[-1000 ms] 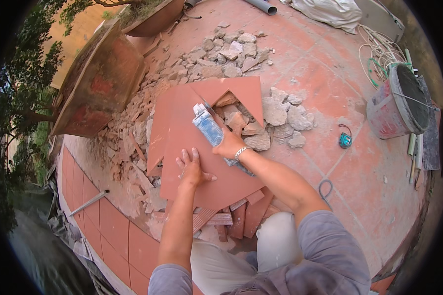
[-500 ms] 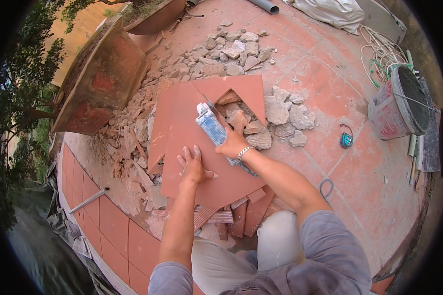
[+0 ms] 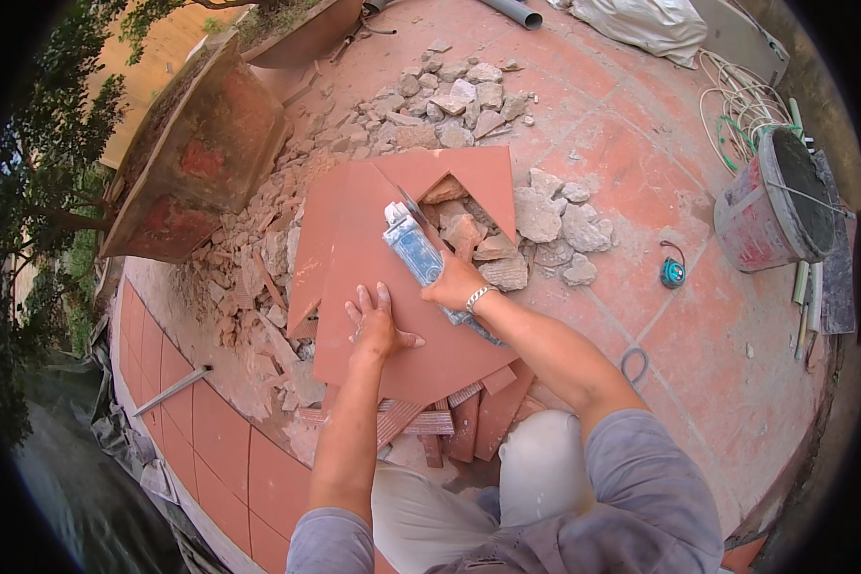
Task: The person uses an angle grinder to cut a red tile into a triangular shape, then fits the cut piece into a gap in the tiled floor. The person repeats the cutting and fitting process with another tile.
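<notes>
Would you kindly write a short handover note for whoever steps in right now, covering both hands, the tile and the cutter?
Left hand: flat on the large red tile, pressing it down.
Right hand: gripping the blue power cutter, its disc end at the tile's far notch.
Tile lies on tile offcuts at the terrace edge, rubble beyond it.
Done: a notch is already out of the tile's far side.
Left: how far any cut line runs, I cannot tell.

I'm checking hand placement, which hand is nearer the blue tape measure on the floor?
Right. The right hand grips the grinder, closer to the tape measure; the left hand lies flat on the tile, farther away.
</notes>
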